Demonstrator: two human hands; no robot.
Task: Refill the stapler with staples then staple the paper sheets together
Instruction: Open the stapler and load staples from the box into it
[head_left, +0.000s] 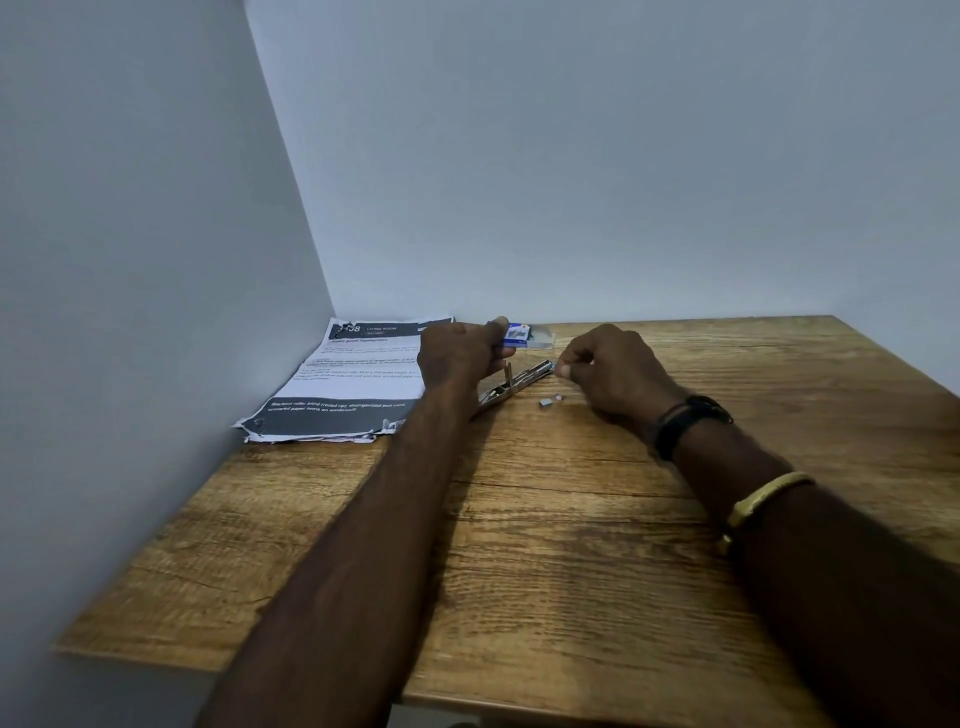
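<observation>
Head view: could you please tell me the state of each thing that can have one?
Stapler: opened out, lying on the table.
Staple box: open, tray slid out.
Papers: stacked flat, edges torn.
Loose staples: lying on the table.
Left hand: grips the stapler.
Right hand: pinches staples at the stapler's tip.

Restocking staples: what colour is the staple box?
The staple box is blue with a pale label; the head view shows it best.

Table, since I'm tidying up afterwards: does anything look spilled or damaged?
Small staple pieces lie loose on the table beside the open stapler, outside the staple box. The paper sheets have a torn, ragged near edge.
</observation>
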